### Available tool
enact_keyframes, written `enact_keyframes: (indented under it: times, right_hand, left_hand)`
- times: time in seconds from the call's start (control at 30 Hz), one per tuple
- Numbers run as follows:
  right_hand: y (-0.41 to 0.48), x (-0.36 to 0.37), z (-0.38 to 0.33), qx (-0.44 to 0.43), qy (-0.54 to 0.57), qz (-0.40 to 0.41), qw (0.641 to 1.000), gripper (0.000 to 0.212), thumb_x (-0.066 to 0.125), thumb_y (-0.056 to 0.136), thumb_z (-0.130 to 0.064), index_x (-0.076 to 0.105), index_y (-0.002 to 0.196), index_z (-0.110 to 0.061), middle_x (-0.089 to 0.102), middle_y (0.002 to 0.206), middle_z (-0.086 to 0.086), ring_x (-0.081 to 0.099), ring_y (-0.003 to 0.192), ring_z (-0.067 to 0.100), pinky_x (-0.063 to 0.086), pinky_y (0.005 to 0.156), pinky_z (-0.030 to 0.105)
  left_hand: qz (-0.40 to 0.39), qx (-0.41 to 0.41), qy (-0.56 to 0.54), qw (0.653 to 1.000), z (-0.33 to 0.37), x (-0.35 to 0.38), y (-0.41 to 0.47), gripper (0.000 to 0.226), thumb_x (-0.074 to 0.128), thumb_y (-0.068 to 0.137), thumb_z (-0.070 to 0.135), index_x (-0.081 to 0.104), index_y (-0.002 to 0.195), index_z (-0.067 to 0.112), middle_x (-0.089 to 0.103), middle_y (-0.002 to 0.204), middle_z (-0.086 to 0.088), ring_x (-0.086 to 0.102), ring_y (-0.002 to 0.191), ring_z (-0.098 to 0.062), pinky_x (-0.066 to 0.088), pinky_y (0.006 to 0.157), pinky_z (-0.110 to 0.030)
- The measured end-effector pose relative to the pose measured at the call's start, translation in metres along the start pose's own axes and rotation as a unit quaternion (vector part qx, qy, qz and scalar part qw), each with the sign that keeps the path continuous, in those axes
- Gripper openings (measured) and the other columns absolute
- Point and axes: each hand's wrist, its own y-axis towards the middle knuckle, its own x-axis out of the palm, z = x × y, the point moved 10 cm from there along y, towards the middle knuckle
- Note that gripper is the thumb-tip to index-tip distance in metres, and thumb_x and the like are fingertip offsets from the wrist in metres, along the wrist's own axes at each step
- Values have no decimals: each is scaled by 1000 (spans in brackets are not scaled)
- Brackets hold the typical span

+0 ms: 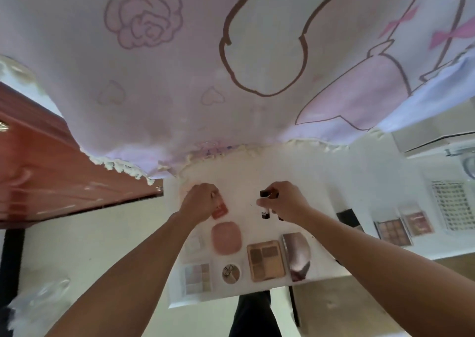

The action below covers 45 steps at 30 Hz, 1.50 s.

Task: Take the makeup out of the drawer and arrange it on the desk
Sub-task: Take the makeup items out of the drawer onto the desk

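Note:
On the white desk [246,172] lie a pink rounded compact [226,237], a tan eyeshadow palette [266,261], a pale pastel palette [197,279], a small round compact [231,273] and a shiny pink-silver case [298,254]. My left hand [200,201] is closed on a small red flat case [219,211] that rests on the desk. My right hand [285,200] grips small dark tubes [264,203], one standing on the desk surface. The drawer is not clearly in view.
A pink cartoon-print cloth [231,67] hangs over the far half of the desk. A red-brown wooden cabinet [51,172] stands at the left. At the right, more palettes [393,231] and a patterned sheet [452,205] lie on a white surface.

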Motion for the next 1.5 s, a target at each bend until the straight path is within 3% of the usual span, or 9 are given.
enact_keyframes:
  times: [0.37,0.53,0.7,0.83,0.97,1.07,1.13,1.27,1.5]
  right_hand:
    - [58,11,-40,40,8,7,999,22,79,79,-30,68,92,-16,65,77,3,66,63,28,58,61,41]
    - [85,30,-86,11,10,0,1000,29,83,72,-31,60,88,-22,69,85,6,72,72,31,57,56,37]
    - [104,63,-119,-23,-55,-34,998,26,82,72,-34,60,84,-27,67,81,-4,70,75,22,59,72,40]
    - [110,79,-123,-19,-95,-55,994,28,81,73,-37,62,91,-24,67,90,-4,65,74,18,58,71,36]
    - [109,73,-123,7,-1,-57,998,30,80,77,-20,61,99,-14,65,85,3,66,71,25,61,70,44]
    - [111,59,-118,26,64,-32,997,15,61,82,1,64,93,-8,64,86,12,64,64,26,60,74,49]
    - [112,50,-121,-1,6,7,1000,22,58,82,1,68,99,-9,69,96,14,69,73,31,60,76,48]
    - [106,46,-134,-55,-178,51,981,35,69,84,-29,65,119,-28,69,112,2,64,103,28,51,83,34]
    - [104,51,-121,-54,-165,44,984,26,72,81,-25,67,105,-17,69,108,4,63,105,27,45,77,28]
  left_hand:
    - [72,43,60,995,-15,-17,7,28,58,89,19,60,117,14,55,116,-3,55,108,-21,43,82,-32]
    - [154,-13,36,987,-54,-45,-5,26,60,89,17,63,114,11,53,116,-6,53,109,-24,49,73,-38]
    - [140,-62,16,988,-77,-44,-4,34,56,93,23,57,126,13,48,124,-6,49,116,-23,49,80,-40]
    - [128,-83,2,988,-82,-40,1,35,55,93,24,55,126,14,47,125,-6,46,119,-24,49,83,-40]
    - [137,-87,-8,987,-82,-41,6,33,56,92,24,58,123,13,46,123,-6,47,116,-24,48,82,-38]
    - [143,-89,-8,986,-84,-41,7,30,57,91,22,60,120,11,46,122,-7,47,113,-25,48,79,-37]
    - [145,-88,-9,985,-85,-41,8,29,57,91,21,61,118,10,47,121,-8,48,112,-26,48,76,-37]
    - [142,-89,-11,986,-84,-43,9,29,58,91,21,61,117,10,46,121,-8,49,110,-27,49,77,-38]
    - [150,-89,-9,985,-78,-46,1,31,57,92,22,59,121,12,48,121,-7,52,110,-25,50,78,-39]
